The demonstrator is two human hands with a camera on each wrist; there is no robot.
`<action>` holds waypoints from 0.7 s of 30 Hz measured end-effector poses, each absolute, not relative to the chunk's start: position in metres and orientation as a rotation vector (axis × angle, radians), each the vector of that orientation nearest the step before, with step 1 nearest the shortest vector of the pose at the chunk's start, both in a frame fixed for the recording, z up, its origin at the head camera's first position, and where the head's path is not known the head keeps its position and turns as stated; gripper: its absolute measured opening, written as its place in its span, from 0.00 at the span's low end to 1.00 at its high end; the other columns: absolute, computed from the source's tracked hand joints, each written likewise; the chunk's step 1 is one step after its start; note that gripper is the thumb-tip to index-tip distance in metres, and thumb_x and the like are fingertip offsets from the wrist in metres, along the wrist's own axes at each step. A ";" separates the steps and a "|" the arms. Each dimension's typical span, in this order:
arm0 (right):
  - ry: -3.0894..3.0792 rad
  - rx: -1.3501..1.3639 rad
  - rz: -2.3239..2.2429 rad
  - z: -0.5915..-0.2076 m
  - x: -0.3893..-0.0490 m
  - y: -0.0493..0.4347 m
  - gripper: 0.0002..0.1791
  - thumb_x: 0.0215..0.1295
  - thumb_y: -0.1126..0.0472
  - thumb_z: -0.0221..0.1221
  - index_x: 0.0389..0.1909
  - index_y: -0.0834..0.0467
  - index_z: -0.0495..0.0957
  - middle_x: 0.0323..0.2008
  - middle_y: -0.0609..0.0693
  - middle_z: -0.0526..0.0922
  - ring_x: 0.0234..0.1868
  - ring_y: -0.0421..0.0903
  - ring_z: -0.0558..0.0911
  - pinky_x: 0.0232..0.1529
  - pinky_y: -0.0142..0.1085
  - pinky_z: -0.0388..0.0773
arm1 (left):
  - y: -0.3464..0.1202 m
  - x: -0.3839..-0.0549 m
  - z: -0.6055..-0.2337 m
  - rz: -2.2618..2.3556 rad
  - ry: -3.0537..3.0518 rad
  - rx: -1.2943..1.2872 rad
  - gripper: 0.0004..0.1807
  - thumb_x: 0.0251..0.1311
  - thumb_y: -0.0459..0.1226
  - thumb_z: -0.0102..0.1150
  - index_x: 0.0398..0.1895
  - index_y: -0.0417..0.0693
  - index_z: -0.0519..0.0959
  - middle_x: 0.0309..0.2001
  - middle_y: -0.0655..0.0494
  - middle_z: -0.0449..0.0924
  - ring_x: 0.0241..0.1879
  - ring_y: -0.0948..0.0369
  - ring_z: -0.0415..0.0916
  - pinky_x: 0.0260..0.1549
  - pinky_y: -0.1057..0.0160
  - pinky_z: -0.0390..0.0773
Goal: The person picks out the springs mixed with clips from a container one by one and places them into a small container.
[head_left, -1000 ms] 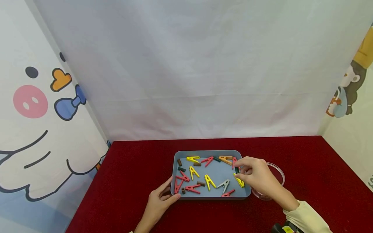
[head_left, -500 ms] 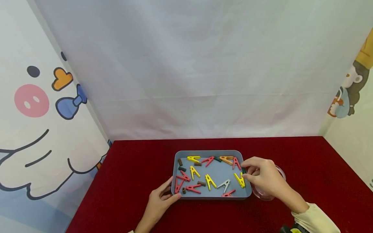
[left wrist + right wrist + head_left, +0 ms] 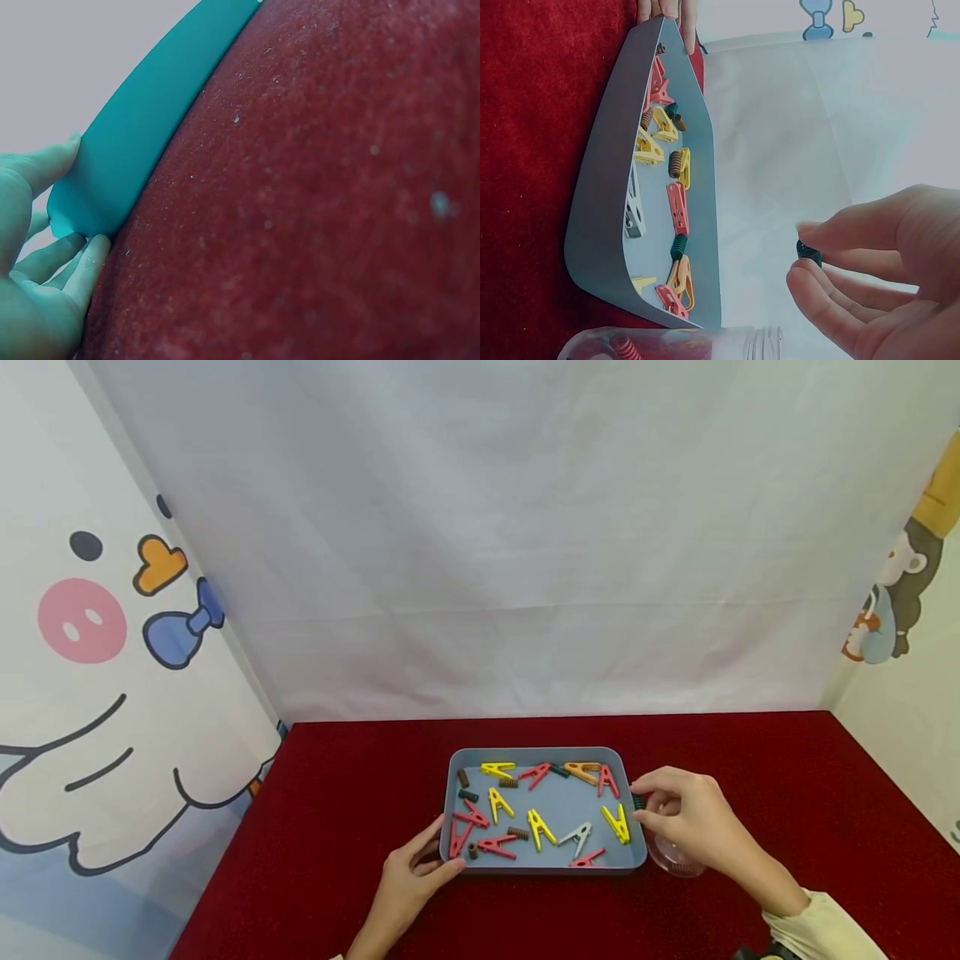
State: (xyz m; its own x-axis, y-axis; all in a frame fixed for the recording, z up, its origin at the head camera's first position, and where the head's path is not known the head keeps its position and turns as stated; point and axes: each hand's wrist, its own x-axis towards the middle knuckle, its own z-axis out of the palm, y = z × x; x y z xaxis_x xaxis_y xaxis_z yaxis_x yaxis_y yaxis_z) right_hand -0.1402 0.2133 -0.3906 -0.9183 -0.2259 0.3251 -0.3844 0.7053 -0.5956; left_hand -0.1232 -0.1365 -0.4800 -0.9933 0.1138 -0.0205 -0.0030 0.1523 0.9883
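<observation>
The left hand [image 3: 407,870] pinches the near left corner of the grey tray [image 3: 555,807]. Right of the tray, a clear jar [image 3: 678,862] stands on the red counter [image 3: 315,893]. Near the jar, the right hand [image 3: 693,817] pinches a raised dark green spring [image 3: 638,802]. Farther off, an orange clip [image 3: 581,772] lies inside the tray.

"What is everything set out on?"
"A table [image 3: 360,818] with a deep red, fuzzy-looking top, flecked with small pale specks up close. Its far edge runs nearly straight across, and the sides spread wider toward the person."
"And what sits directly on it?"
"Near the middle, a shallow grey-blue rectangular tray [image 3: 577,802] with rounded corners, lying flat, long sides roughly in line with the far edge. Just beside its right end, a clear jar [image 3: 675,860] stands upright, its threaded neck uppermost."
"Touching?"
"I can't tell."
</observation>
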 end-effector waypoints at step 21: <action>-2.563 0.520 1.014 -0.393 -0.136 0.230 0.15 0.37 0.72 0.67 0.30 0.57 0.80 0.31 0.48 0.78 0.21 0.35 0.75 0.22 0.29 0.75 | -0.136 -0.123 -0.479 1.981 2.328 0.102 0.37 0.46 0.40 0.66 0.62 0.51 0.63 0.57 0.47 0.65 0.52 0.52 0.67 0.39 0.69 0.73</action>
State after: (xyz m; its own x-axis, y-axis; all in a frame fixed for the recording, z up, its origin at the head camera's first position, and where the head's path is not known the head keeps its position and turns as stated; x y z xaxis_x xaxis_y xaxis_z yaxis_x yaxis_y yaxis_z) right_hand -0.1363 0.2297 -0.3932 -0.8771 -0.2101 0.4320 -0.4487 0.6792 -0.5808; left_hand -0.1232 -0.1364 -0.4788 -0.9943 0.1042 -0.0202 -0.0033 0.1600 0.9871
